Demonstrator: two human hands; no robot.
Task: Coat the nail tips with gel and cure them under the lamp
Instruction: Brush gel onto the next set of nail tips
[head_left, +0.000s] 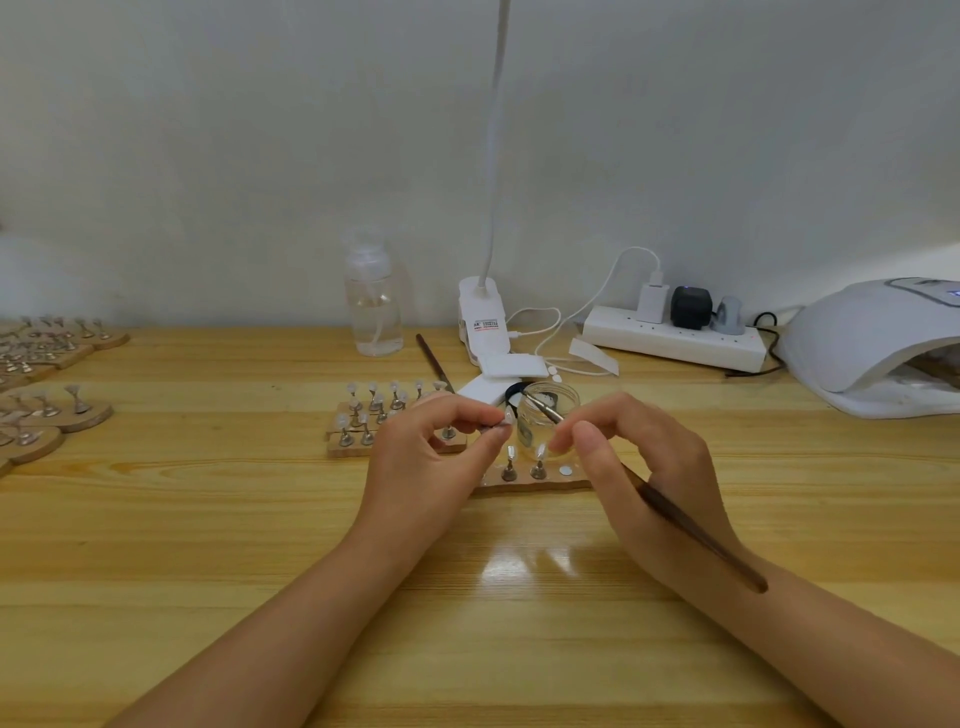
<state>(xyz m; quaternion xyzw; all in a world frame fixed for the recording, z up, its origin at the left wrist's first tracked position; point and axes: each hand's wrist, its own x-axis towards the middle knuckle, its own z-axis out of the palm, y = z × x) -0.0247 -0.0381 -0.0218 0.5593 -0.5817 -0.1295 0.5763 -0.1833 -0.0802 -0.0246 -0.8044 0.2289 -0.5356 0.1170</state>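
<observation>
My left hand (436, 447) pinches a small clear nail tip (506, 415) on its stand, held just above the table. My right hand (634, 447) grips a thin wooden-handled brush (696, 535), whose metal end (543, 408) points into a small clear gel jar (550, 415) right behind the nail tip. Below my fingers a wooden strip (540, 486) carries two more nail tips on metal stands (523, 465). The white curing lamp (878, 348) sits at the far right, its opening facing left.
Another wooden block of several nail tips (374, 415) stands left of the jar. More blocks of tips (47, 384) line the left edge. At the back are a clear liquid bottle (373, 301), a clip lamp (483, 322), white pads (511, 366) and a power strip (675, 335).
</observation>
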